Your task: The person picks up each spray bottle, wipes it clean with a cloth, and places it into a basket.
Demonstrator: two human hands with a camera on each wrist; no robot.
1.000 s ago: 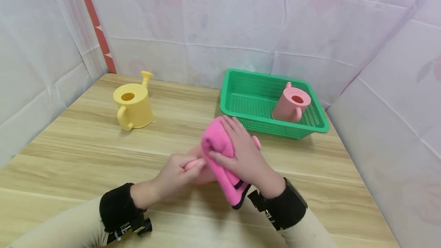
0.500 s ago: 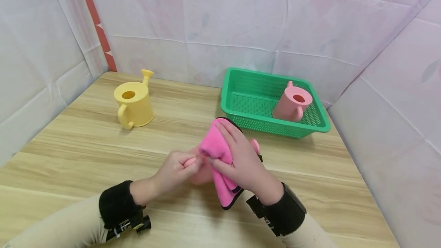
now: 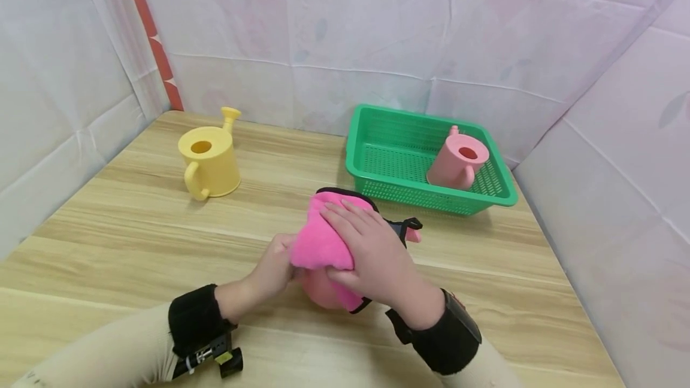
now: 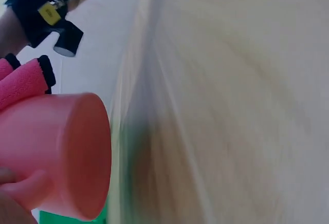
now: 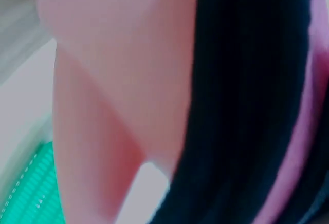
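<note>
Pink plastic watering can (image 3: 322,292) lies between my left fingers (image 3: 280,249), gripping its handle (image 4: 33,188), and my right fingers (image 3: 347,221), holding bright-pink, black-edged plush cloth (image 3: 319,243) against it, handle-to-spout line running left to right over the wood-grain table (image 3: 135,226).

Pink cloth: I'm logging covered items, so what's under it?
A pink watering can: its side and spout tip show in the head view, one end and part of the handle in the left wrist view. The part directly beneath the pink cloth and right hand is covered.
</note>
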